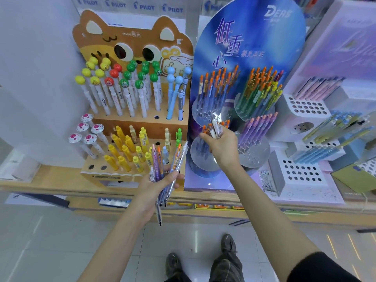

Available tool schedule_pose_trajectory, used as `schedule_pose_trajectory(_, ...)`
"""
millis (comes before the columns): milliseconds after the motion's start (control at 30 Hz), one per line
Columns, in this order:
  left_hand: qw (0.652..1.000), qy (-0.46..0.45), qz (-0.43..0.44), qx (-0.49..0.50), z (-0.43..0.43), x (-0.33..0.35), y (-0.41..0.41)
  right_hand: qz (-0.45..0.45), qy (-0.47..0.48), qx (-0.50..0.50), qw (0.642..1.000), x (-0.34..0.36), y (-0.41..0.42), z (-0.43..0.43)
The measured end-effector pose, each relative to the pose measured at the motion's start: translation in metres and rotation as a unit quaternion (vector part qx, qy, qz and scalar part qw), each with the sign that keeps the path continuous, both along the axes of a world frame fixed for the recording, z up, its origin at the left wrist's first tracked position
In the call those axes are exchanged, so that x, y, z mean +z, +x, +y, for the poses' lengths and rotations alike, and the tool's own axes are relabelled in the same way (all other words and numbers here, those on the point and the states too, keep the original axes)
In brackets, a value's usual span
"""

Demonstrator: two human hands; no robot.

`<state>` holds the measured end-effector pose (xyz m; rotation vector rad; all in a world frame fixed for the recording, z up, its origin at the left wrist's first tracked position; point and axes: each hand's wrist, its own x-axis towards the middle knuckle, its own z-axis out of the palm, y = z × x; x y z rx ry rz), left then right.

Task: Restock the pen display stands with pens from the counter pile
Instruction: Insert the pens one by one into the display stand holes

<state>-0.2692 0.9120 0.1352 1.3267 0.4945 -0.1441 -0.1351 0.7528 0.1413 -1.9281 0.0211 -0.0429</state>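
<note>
My left hand [160, 183] grips a mixed bundle of pens [169, 159], purple, orange and clear, in front of the brown cat-shaped stand [134, 45]. My right hand [220, 143] is shut on a few orange-capped pens [214, 128] over the lower left clear round tray [200, 155] of the blue stand [252, 37]. That stand's upper trays hold orange-topped blue pens [215, 88] and green-yellow pens [262, 92]; purple pens [258, 129] fill the lower right tray. The cat stand carries ball-topped pens [122, 82] and yellow pens [126, 149].
White perforated stands [301, 171] with pink, blue and yellow-green pens [333, 131] stand at the right. All stands rest on a wooden counter [50, 180] whose front edge runs across the view. My shoes [227, 247] are on the tiled floor below.
</note>
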Motion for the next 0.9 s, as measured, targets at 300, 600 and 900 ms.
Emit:
schedule_pose_trajectory(300,1.0,-0.005,-0.011,-0.006,-0.002,0.002,0.002,0.03,-0.025,0.045,0.998,-0.003,-0.007,-0.008)
schedule_pose_trajectory(600,0.999,-0.011,-0.029,-0.033,-0.003,0.005,0.001,0.076,0.207,0.061,0.973,0.024,-0.031,-0.018)
schedule_pose_trajectory(900,0.997,0.021,-0.015,-0.078,-0.008,0.003,0.001,0.118,0.177,0.153,0.965,0.023,-0.056,-0.01)
